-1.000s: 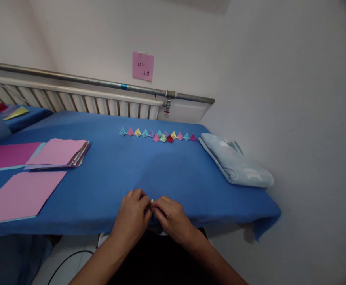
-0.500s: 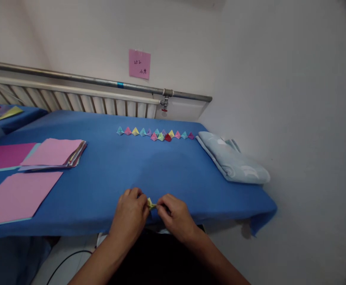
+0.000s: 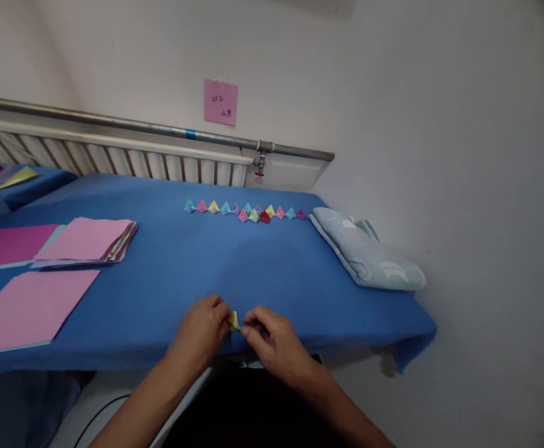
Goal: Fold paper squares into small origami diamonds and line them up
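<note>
Pinching a yellow fold (image 3: 233, 322), likely light, easily crushed and best held by its corners, at its nine o'clock side with the left hand (image 3: 201, 330) and three o'clock tip with the right hand (image 3: 276, 342), near the table's (image 3: 169, 267) six o'clock edge.

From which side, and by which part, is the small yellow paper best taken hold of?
Probably grip the yellow paper by its narrow right tip, coming from the right with a light pinch. The left hand covers its left part, while the tip points towards the right hand; the piece is small.
</note>
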